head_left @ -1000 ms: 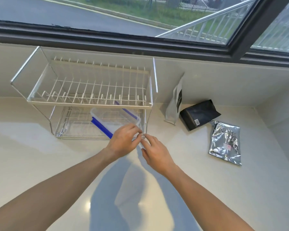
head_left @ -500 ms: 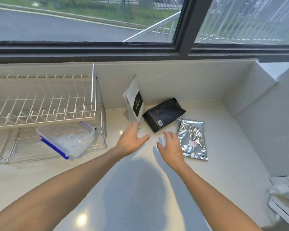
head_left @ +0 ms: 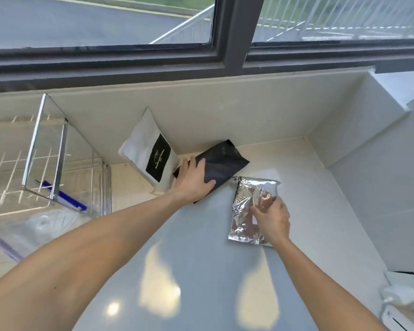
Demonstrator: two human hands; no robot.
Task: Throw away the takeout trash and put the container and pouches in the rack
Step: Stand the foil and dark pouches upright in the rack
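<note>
Spread flat, the left hand (head_left: 193, 180) pressed the black pouch (head_left: 221, 163); the right hand (head_left: 271, 217) pinched the foil pouch (head_left: 247, 209) (pickup step); next, probably lifting both toward the rack (head_left: 46, 149), leftward.

You are standing in a home kitchen. In front of you a glossy white tabletop (head_left: 201, 271) runs into a corner with a pale tiled backsplash (head_left: 225, 111). At your left sits a two-tier wire dish rack (head_left: 46, 151) with a clear container with blue trim (head_left: 34, 225) at its lower tier. Coffee-style pouches, a white pouch (head_left: 144, 149), a black pouch (head_left: 225, 161) and a silver foil pouch (head_left: 246, 211), lie near the wall. Above them a dark-framed window (head_left: 232, 44) looks out on a road and white railings.
</note>
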